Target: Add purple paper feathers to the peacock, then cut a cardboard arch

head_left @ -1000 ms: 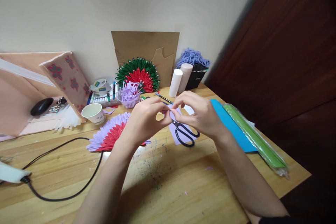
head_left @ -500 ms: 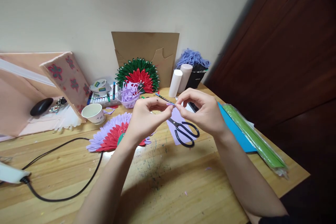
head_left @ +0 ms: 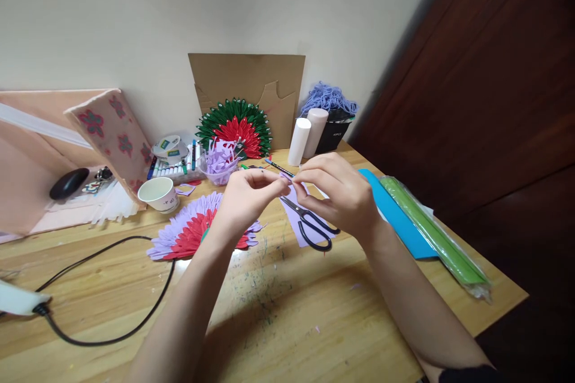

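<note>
Purple paper piece point(head_left: 286, 177), probably between tightly pinched fingers point(head_left: 275, 187) of left hand point(head_left: 251, 196) and right hand point(head_left: 339, 191), near scissors point(head_left: 302, 213).

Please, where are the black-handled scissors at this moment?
In the head view, the scissors lie slightly right of centre, partly on the purple paper, just below the right hand.

The lone camera over there rides on the person's head, facing forward and down from close behind the bare left hand point(head_left: 247, 196) and bare right hand point(head_left: 339, 191), across the pale streaked wooden tabletop point(head_left: 314, 293) to the smooth grey-white wall point(head_left: 247, 0), a dark red-brown wooden panel point(head_left: 485, 90) at right
</note>
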Available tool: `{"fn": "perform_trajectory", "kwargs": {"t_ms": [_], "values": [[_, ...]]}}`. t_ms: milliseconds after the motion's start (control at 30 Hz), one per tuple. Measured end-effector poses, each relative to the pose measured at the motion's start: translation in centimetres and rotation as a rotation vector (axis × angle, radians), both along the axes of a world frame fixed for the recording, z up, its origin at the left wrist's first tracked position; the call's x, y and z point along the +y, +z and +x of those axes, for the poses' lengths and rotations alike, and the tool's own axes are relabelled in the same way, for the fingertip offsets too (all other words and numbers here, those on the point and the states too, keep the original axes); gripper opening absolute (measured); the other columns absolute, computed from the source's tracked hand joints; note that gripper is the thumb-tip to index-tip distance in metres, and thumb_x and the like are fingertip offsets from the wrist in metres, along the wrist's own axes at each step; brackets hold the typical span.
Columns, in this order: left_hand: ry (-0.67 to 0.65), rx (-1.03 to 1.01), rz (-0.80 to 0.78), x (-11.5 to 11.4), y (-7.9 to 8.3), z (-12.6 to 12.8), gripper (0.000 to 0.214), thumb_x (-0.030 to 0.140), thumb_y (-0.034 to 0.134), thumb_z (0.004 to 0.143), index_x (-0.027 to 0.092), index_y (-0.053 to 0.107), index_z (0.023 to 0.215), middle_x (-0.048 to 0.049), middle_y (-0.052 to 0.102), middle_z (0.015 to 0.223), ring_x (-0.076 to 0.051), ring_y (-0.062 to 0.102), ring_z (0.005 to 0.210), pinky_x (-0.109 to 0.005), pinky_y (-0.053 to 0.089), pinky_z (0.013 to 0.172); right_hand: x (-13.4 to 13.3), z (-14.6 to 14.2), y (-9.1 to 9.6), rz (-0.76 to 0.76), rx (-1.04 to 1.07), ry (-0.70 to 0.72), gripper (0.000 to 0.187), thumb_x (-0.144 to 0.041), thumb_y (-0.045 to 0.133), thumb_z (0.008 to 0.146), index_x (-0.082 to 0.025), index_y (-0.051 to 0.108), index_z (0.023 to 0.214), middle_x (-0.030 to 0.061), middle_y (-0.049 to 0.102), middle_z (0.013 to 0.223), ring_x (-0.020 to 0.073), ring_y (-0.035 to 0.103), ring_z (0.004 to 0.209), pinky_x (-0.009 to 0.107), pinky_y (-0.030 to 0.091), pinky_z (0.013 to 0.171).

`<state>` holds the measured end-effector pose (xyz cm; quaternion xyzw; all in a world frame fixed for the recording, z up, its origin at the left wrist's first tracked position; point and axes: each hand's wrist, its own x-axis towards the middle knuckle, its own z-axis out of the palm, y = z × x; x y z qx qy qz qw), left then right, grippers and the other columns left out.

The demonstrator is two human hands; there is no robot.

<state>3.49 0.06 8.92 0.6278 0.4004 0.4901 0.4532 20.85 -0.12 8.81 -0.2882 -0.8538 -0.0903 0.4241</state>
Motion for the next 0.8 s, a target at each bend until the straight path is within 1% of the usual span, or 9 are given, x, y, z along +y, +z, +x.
{"fn": "perform_trajectory", "kwargs": {"t_ms": [133,267,333,400,500,567,633,700,800], "values": [[-0.017,-0.031,-0.023,0.1,-0.2,-0.1,0.012,0.025,0.068,0.07,0.017,0.069,0.062,-0.0034,0.071,0.062,-0.013,0.065,0.057,-0.024,0.055,0.057,0.0,0.1,0.0,0.045,-0.056,-0.017,0.011,-0.017,0.054,0.084,-0.024,0.061,0.086,0.0056,0.064,0.084,0.0209,0.058,0.084,0.037,0.048,0.076],[0.052,-0.013,-0.018,0.1,-0.2,0.0,0.013,0.026,0.07,0.069,0.016,0.069,0.06,-0.0029,0.07,0.061,-0.013,0.063,0.056,-0.023,0.053,0.055,0.0,-0.1,0.0,0.041,-0.082,-0.012,0.011,-0.016,0.053,0.085,-0.024,0.061,0.085,0.0058,0.065,0.087,0.0206,0.059,0.088,0.036,0.049,0.078],[0.09,-0.003,-0.008,0.1,-0.3,0.0,0.014,0.025,0.07,0.069,0.016,0.068,0.059,-0.003,0.07,0.06,-0.013,0.063,0.056,-0.023,0.053,0.055,0.0,-0.4,0.0,0.011,-0.042,-0.012,0.01,-0.016,0.054,0.085,-0.022,0.061,0.084,0.0063,0.066,0.086,0.0206,0.059,0.087,0.036,0.048,0.079],[0.128,-0.007,0.002,0.1,-0.5,0.1,0.011,0.024,0.071,0.068,0.015,0.068,0.061,-0.0032,0.07,0.061,-0.013,0.064,0.057,-0.023,0.053,0.056,-0.1,-0.7,0.0,-0.062,0.046,-0.025,0.007,-0.019,0.056,0.084,-0.021,0.061,0.086,0.0063,0.066,0.085,0.0205,0.059,0.085,0.036,0.048,0.078],[0.164,-0.018,0.046,0.0,-0.6,0.3,0.009,0.023,0.072,0.066,0.015,0.069,0.065,-0.0037,0.071,0.063,-0.014,0.065,0.058,-0.024,0.054,0.056,-0.2,-1.1,0.1,-0.282,0.194,-0.045,0.005,-0.024,0.058,0.083,-0.02,0.061,0.085,0.0043,0.065,0.082,0.0186,0.06,0.079,0.033,0.048,0.074],[0.168,-0.005,0.119,-0.2,-0.5,0.5,0.009,0.023,0.071,0.068,0.015,0.068,0.066,-0.0036,0.071,0.065,-0.014,0.065,0.059,-0.024,0.053,0.055,-0.4,-1.1,0.2,-0.441,0.269,-0.041,0.006,-0.025,0.058,0.083,-0.02,0.061,0.082,0.0024,0.065,0.078,0.0165,0.06,0.075,0.029,0.048,0.07],[0.177,0.044,0.227,-0.4,-0.5,0.5,0.008,0.022,0.068,0.07,0.015,0.067,0.067,-0.0027,0.07,0.066,-0.013,0.064,0.06,-0.024,0.053,0.057,-0.5,-1.1,0.3,-0.556,0.325,-0.026,0.007,-0.025,0.058,0.083,-0.019,0.061,0.08,0.0014,0.065,0.076,0.0151,0.061,0.071,0.026,0.047,0.066],[0.208,0.117,0.35,-0.7,-0.3,0.5,0.006,0.02,0.067,0.072,0.016,0.067,0.068,-0.0013,0.068,0.066,-0.011,0.062,0.061,-0.024,0.052,0.059,-0.6,-1.1,0.4,-0.611,0.367,-0.016,0.008,-0.025,0.059,0.082,-0.018,0.061,0.078,0.0012,0.065,0.074,0.0146,0.06,0.07,0.025,0.047,0.065],[0.278,0.214,0.498,-1.0,-0.2,0.6,0.006,0.017,0.065,0.071,0.017,0.064,0.066,0.0013,0.066,0.065,-0.01,0.058,0.061,-0.023,0.05,0.061,-0.9,-1.1,0.5,-0.614,0.377,-0.033,0.009,-0.024,0.06,0.08,-0.017,0.062,0.074,0.001,0.064,0.072,0.0141,0.059,0.068,0.025,0.046,0.065]]}}
